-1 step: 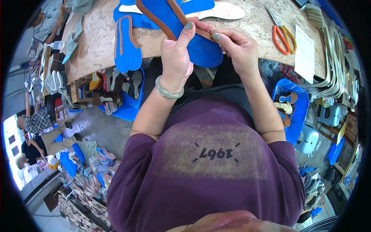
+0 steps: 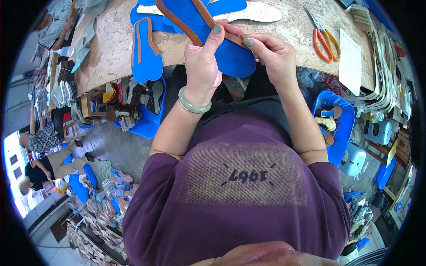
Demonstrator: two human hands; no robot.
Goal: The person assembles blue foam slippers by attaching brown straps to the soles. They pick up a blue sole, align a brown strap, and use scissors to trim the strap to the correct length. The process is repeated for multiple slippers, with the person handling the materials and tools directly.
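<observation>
Along the near edge of a scuffed wooden counter [image 2: 104, 57], overlapping blue soles [image 2: 151, 68] are laid jutting out toward the left, while scissors [image 2: 326, 44] and an overhanging white sheet [image 2: 349, 62] are set toward the right. Below, the grey floor [image 2: 104, 142] is crowded by blue tubs [image 2: 148, 128] holding footwear. Over the near edge, a brown-trimmed blue insole [image 2: 235, 60] is held up; its trim is clasped in the grip of the left hand [image 2: 203, 62] and pinched in that of the right hand [image 2: 278, 55]. Its long axis is slanted from far left to near right, the visible rounded end being pointed past the near edge, toward the person.
</observation>
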